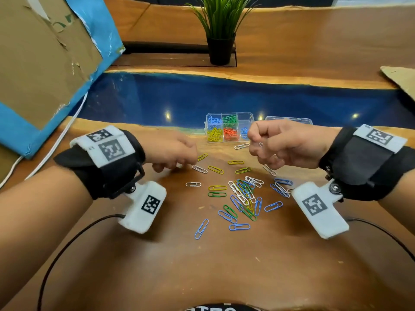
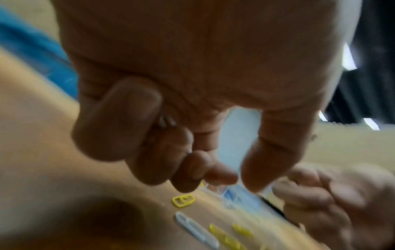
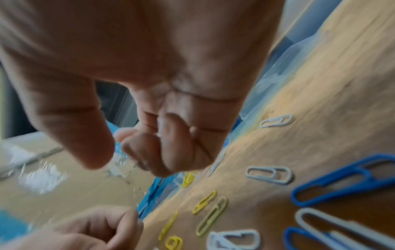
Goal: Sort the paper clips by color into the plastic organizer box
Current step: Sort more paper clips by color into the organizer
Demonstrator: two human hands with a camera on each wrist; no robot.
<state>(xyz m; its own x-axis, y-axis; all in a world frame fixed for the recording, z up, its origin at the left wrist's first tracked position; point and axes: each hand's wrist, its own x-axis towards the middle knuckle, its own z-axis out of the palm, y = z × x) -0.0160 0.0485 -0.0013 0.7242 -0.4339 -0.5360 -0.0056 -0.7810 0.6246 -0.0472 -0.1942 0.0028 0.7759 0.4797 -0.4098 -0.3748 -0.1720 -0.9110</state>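
Observation:
The clear organizer box [image 1: 206, 127] stands open just beyond my hands, with blue, green, yellow and red clips in separate compartments. Loose paper clips [image 1: 244, 194] of mixed colours lie scattered on the wooden table in front of it. My right hand [image 1: 258, 144] is raised beside the box's right end, its fingers curled round a white clip [image 1: 261, 144]. My left hand [image 1: 190, 163] reaches down to the table beside a yellow clip [image 1: 202, 156] and a white clip [image 1: 199, 169]. Its outer fingers [image 2: 117, 118] are curled against the palm over two small rounded ends that look like clips; thumb and forefinger tips stand slightly apart.
The box's clear lid [image 1: 288, 120] lies behind my right hand. A potted plant [image 1: 220, 50] stands at the back. A large cardboard and blue panel [image 1: 45, 63] leans at the left with a white cable [image 1: 67, 131] beside it. Another cardboard piece [image 1: 402, 77] lies at the far right.

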